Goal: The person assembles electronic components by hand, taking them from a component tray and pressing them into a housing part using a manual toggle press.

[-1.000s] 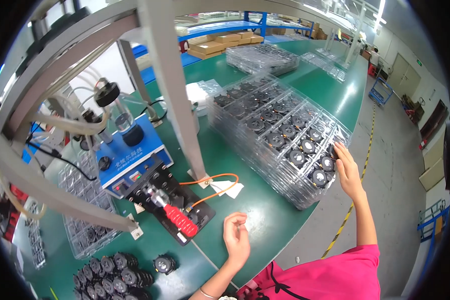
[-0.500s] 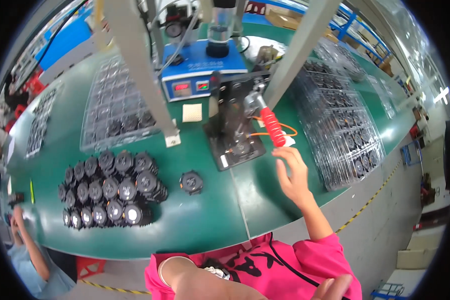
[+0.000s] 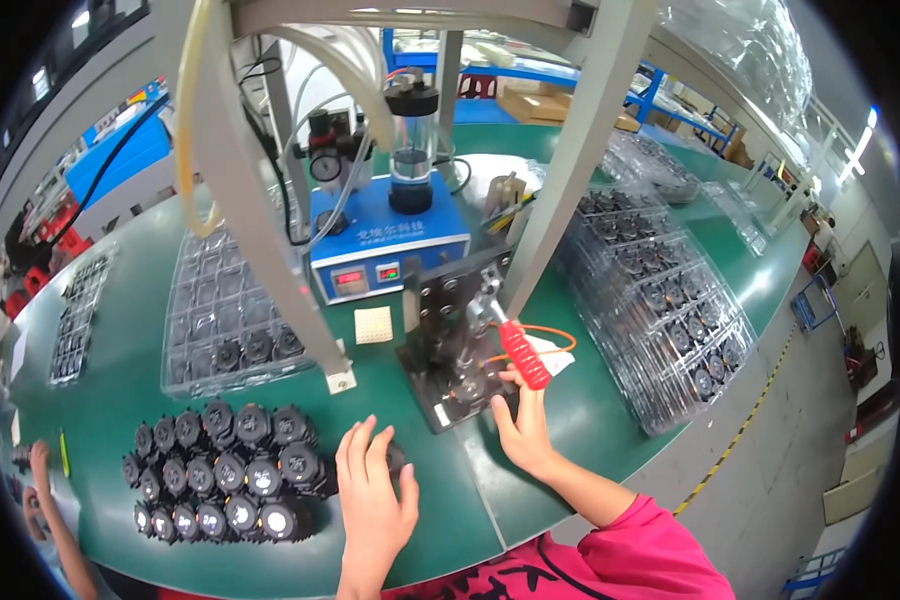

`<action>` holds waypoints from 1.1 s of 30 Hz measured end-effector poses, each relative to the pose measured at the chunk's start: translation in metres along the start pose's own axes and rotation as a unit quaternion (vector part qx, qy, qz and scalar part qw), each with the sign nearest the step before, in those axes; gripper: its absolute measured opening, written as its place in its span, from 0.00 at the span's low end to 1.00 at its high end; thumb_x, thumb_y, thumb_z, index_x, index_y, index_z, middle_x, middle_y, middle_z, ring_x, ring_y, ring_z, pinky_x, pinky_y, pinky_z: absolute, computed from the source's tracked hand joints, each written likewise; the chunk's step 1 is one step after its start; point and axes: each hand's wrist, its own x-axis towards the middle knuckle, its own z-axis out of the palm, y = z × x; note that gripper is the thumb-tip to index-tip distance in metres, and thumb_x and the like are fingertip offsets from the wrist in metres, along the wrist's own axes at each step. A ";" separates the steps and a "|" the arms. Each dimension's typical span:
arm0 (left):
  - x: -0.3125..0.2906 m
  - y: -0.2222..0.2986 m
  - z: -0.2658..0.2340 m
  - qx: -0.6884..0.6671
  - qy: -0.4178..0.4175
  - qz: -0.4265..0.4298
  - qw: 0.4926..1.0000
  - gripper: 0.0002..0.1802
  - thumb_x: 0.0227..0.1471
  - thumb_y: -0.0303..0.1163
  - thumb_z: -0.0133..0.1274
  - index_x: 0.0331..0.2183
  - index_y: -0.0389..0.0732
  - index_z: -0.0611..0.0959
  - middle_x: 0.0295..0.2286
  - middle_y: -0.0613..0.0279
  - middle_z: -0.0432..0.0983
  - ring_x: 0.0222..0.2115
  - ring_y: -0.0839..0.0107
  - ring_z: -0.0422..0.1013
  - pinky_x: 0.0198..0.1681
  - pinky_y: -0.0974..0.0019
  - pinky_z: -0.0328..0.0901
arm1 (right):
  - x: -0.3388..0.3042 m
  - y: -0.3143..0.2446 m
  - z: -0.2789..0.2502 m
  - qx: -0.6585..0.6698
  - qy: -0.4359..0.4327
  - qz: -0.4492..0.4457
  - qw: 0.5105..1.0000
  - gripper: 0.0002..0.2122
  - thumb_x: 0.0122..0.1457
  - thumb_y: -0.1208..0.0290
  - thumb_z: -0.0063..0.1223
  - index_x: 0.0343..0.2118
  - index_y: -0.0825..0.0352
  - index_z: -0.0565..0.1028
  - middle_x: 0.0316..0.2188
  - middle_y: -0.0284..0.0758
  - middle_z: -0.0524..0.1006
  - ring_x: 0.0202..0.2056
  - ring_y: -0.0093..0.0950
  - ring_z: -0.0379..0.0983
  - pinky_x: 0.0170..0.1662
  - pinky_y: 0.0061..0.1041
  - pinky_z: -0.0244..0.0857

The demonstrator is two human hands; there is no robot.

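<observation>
Moved since half a second ago: my left hand [image 3: 373, 500], now closed over a small black part [image 3: 395, 458] left of the press fixture [image 3: 460, 350]; right hand [image 3: 523, 425] open-fingered, touching its red handle [image 3: 523, 353].

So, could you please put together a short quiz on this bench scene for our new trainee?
1. True or false: the left hand rests on a black round part on the green table.
2. What colour is the lever handle that the right hand touches?
3. The blue control box stands: A) behind the press fixture, B) on the floor.

Key: 1 true; 2 red; 3 A.
</observation>
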 end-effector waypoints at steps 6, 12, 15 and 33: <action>-0.008 -0.028 0.020 -0.007 -0.079 -0.070 0.994 0.28 0.46 0.25 0.57 0.50 0.32 0.71 0.56 0.45 0.57 0.55 0.45 0.56 0.57 0.49 0.56 | 0.009 0.001 -0.003 0.058 0.011 -0.007 0.998 0.14 0.58 0.80 0.48 0.47 0.70 0.64 0.48 0.44 0.60 0.46 0.34 0.64 0.50 0.30 0.62; -0.006 -0.027 0.017 -0.038 -0.092 -0.069 0.993 0.32 0.42 0.24 0.61 0.51 0.34 0.72 0.56 0.49 0.59 0.55 0.48 0.57 0.57 0.52 0.57 | 0.011 0.013 -0.004 0.080 0.013 -0.006 0.997 0.13 0.58 0.81 0.47 0.46 0.69 0.65 0.47 0.41 0.61 0.45 0.32 0.64 0.49 0.29 0.62; -0.006 -0.027 0.013 -0.069 -0.096 -0.054 0.992 0.32 0.40 0.23 0.62 0.50 0.35 0.73 0.55 0.50 0.59 0.55 0.49 0.57 0.57 0.53 0.58 | 0.013 0.017 -0.005 0.088 0.027 -0.001 0.996 0.12 0.58 0.80 0.46 0.45 0.69 0.65 0.46 0.40 0.62 0.44 0.31 0.64 0.47 0.27 0.62; -0.004 -0.029 0.008 -0.090 -0.061 -0.062 0.992 0.31 0.31 0.21 0.67 0.44 0.37 0.79 0.45 0.54 0.70 0.46 0.56 0.68 0.49 0.61 0.65 | 0.101 -0.044 -0.019 0.112 0.085 -0.507 0.851 0.12 0.64 0.67 0.41 0.46 0.68 0.64 0.45 0.48 0.71 0.47 0.45 0.71 0.51 0.43 0.63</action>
